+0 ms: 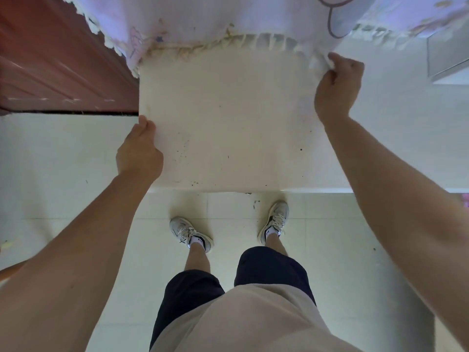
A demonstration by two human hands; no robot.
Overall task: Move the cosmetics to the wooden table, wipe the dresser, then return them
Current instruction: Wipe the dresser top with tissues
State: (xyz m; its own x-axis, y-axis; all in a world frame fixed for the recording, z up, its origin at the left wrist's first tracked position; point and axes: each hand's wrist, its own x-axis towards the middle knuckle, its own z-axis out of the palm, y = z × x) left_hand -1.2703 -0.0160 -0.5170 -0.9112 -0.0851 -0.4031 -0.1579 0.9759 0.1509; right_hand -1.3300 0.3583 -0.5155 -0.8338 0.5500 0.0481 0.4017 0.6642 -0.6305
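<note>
Both hands are busy and well apart. The left hand (pixel 138 148) grips the near-left edge of the dresser's counter (pixel 228 118), and the right hand (pixel 338 85) pinches the fringe of the pink cloth (pixel 203 19) at the far-right corner. The cloth lies bunched over the back and the white top is bare and speckled. No cosmetics in view, so this looks like the wiping stage. Next, the cover has to come clear, and a wiper has to be fetched, as none shows. A red-brown panel (pixel 50 59) crowds the left edge, with open floor (pixel 330 237) to the right and behind.
</note>
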